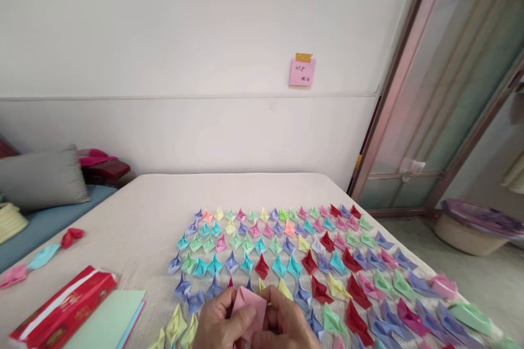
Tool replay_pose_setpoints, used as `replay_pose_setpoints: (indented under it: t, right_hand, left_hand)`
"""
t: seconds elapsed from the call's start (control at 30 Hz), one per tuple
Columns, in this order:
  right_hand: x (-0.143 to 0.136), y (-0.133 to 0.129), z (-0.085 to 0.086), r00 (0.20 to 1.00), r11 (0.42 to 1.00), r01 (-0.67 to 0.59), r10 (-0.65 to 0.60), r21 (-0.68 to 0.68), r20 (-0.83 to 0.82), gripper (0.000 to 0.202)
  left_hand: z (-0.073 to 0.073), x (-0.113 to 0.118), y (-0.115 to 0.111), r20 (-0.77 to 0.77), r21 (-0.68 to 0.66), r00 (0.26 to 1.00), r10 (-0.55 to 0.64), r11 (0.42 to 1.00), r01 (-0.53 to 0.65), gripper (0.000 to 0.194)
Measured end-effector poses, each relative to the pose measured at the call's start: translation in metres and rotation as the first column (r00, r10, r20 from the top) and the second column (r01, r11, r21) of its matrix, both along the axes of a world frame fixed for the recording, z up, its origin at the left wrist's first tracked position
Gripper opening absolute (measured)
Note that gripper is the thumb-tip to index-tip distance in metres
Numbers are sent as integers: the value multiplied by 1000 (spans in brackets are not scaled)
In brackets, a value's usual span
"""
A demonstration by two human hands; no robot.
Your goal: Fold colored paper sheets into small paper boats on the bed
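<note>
At the bottom edge both hands meet on a folded pink paper piece (pixel 248 305). My left hand (pixel 221 323) pinches its left side and my right hand (pixel 289 324) holds its right side. Just beyond them, rows of small folded paper boats (pixel 286 251) in red, blue, green, pink, purple and yellow cover the beige table (pixel 147 212). The wrists are cut off by the frame.
A red packet (pixel 65 305) and a stack of coloured paper sheets (pixel 108 319) lie at the left. Loose folded pieces (pixel 45 255) sit near the left edge. A grey cushion (pixel 41 177), a pink wall note (pixel 302 72), a sliding door (pixel 442 92) and a basin (pixel 475 226) surround the table.
</note>
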State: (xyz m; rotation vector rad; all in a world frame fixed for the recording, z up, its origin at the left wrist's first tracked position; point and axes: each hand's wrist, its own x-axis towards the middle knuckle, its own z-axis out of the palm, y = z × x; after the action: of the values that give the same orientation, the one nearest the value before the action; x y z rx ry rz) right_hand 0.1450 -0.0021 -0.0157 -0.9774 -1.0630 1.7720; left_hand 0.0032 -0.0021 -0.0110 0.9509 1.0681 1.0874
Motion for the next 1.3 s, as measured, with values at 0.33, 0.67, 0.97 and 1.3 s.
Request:
replay_pose_setpoints:
  t: [0.33,0.67,0.97,1.3]
  right_hand:
    - [4,2,-5,999,999,-45,46,-10,30,30]
    - [15,0,16,997,996,74,-72,58,-32,37]
    - [14,-5,25,990,983,138,-135,122,-34,47]
    - [13,-7,28,987,984,131,-118,122,-106,42]
  left_hand:
    - [26,-4,-3,-208,110,962,177,981,-157,42]
    - [15,-2,-5,51,90,997,59,994,-63,39]
    - [17,-1,-9,12,205,997,80,975,-81,28]
    - [4,0,-2,265,103,964,-36,995,9,35]
